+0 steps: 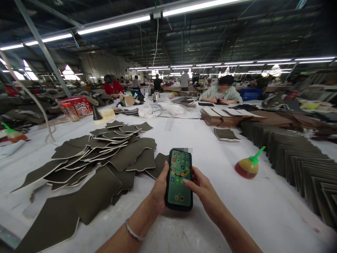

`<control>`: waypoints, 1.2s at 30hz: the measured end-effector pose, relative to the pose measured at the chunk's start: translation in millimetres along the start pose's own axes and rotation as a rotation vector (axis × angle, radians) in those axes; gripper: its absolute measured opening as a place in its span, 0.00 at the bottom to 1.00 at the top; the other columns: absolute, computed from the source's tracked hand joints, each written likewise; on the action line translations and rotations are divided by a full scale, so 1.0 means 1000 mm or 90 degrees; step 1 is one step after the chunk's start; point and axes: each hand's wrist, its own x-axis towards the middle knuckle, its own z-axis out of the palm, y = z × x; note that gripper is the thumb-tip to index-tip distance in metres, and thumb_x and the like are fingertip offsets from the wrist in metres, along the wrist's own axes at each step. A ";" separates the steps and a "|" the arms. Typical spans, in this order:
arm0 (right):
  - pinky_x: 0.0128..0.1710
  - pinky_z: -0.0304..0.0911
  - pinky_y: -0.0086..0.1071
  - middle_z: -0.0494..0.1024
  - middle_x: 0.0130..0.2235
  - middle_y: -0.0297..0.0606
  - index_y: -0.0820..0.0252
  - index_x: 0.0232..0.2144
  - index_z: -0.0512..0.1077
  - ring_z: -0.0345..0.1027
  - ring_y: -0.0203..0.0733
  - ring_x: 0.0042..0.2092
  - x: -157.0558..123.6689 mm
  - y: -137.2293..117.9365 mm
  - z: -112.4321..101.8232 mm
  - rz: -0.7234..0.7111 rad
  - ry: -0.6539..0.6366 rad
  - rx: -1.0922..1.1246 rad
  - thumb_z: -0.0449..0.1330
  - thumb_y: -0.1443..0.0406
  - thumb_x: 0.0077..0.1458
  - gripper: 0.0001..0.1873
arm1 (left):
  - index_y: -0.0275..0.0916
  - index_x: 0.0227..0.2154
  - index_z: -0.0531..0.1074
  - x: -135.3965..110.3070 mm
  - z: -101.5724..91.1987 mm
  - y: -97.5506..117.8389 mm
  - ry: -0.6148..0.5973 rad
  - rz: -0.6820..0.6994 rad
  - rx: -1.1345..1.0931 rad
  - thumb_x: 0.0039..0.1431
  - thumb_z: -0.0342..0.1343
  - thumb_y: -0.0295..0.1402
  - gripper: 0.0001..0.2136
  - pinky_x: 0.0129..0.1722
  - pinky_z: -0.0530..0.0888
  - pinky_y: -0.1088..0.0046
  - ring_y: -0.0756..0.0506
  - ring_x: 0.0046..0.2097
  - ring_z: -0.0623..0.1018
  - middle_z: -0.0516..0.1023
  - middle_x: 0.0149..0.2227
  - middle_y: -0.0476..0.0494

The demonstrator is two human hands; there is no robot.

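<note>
A smartphone (180,193) in a black case is held upright over the white table, its lit screen showing rows of app icons on a green background. My left hand (159,189) grips its left edge, the thumb along the side. At the opposite edge is my right hand (204,189), its thumb on the screen near the lower icons and its fingers partly hidden behind the phone. Left of the phone lies a loose spread of dark olive cut pieces (134,154) with pale edges. A squeeze bottle (246,168) with a green nozzle and amber liquid rests to the right.
A long row of dark pieces (286,151) stands along the right. Stacked brown-and-white panels (218,114) lie farther back, near a seated person (222,93). Clear plastic bags (168,107) and a red patterned bag (76,107) are at the far side of the white table (184,131).
</note>
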 end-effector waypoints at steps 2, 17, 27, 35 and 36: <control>0.50 0.61 0.46 0.75 0.46 0.42 0.58 0.49 0.67 0.67 0.52 0.48 0.000 0.000 0.001 0.001 0.001 0.000 0.62 0.60 0.52 0.22 | 0.25 0.51 0.71 -0.001 0.001 0.000 0.005 -0.004 -0.001 0.64 0.37 0.54 0.35 0.53 0.68 0.64 0.40 0.47 0.77 0.76 0.48 0.29; 0.49 0.61 0.46 0.74 0.45 0.42 0.59 0.48 0.66 0.67 0.52 0.48 0.001 0.001 0.002 0.006 0.003 0.006 0.64 0.59 0.51 0.23 | 0.25 0.52 0.70 0.001 -0.001 0.000 0.009 -0.007 0.001 0.64 0.36 0.54 0.35 0.54 0.67 0.63 0.40 0.47 0.77 0.76 0.48 0.29; 0.49 0.63 0.45 0.74 0.48 0.44 0.59 0.51 0.66 0.67 0.53 0.50 0.000 -0.003 0.002 0.022 -0.012 0.047 0.62 0.57 0.54 0.24 | 0.25 0.53 0.69 0.002 -0.004 -0.001 -0.010 0.002 -0.006 0.63 0.39 0.55 0.35 0.53 0.67 0.63 0.39 0.47 0.77 0.77 0.47 0.29; 0.47 0.63 0.44 0.74 0.48 0.45 0.60 0.52 0.65 0.65 0.54 0.51 -0.001 -0.003 0.000 0.037 -0.004 0.051 0.61 0.56 0.54 0.26 | 0.24 0.51 0.71 0.004 -0.007 0.000 0.047 -0.018 -0.021 0.62 0.42 0.55 0.34 0.44 0.72 0.67 0.42 0.40 0.79 0.77 0.46 0.29; 0.47 0.63 0.43 0.74 0.48 0.45 0.60 0.53 0.64 0.66 0.53 0.50 -0.001 -0.003 0.000 0.039 -0.003 0.051 0.61 0.56 0.54 0.26 | 0.24 0.51 0.71 0.004 -0.007 0.000 0.052 -0.022 -0.018 0.62 0.43 0.55 0.34 0.42 0.72 0.68 0.42 0.39 0.79 0.77 0.46 0.29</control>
